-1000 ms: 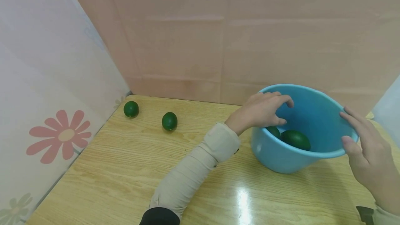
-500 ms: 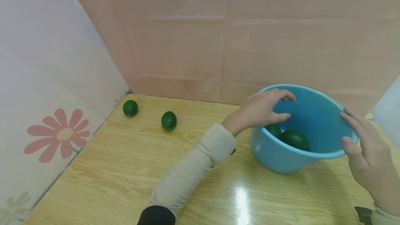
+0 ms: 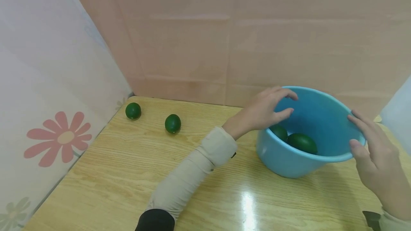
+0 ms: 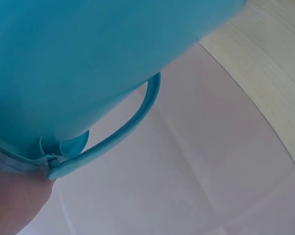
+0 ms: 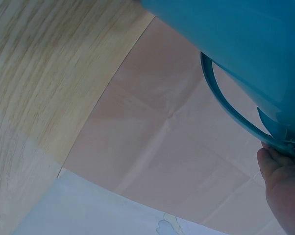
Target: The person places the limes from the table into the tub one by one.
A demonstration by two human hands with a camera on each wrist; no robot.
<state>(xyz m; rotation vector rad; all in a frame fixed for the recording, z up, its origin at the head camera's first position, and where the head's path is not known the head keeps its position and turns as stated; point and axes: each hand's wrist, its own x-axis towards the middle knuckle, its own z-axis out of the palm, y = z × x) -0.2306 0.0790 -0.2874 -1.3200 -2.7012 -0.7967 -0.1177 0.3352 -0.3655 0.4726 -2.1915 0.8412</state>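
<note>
A blue bucket (image 3: pixel 289 161) stands on the table at the right in the head view. Inside it lie two smooth, dark green, avocado-like fruits, one oval (image 3: pixel 302 143) and one partly hidden behind the rim (image 3: pixel 278 132). My left hand (image 3: pixel 260 111) hovers over the bucket's left rim, thumb and fingers spread apart around nothing. At the right rim, my right hand (image 3: pixel 380 152) touches the edge with fairly straight fingers and thumb. The right wrist view shows its fingers close to one end of the bucket's handle (image 5: pixel 231 110).
Two more dark green fruits, one (image 3: pixel 133 111) near the far left corner and one (image 3: pixel 172 123) to its right, lie on the wooden table (image 3: pixel 128 188). A pinkish-brown sheet (image 3: pixel 192 38) hangs behind the table, and a white flowered sheet (image 3: pixel 48 63) borders it on the left.
My left hand has lifted and drawn slightly left, away from the bucket's inside, showing more of the fruit below it. The right hand has stayed at the rim.
</note>
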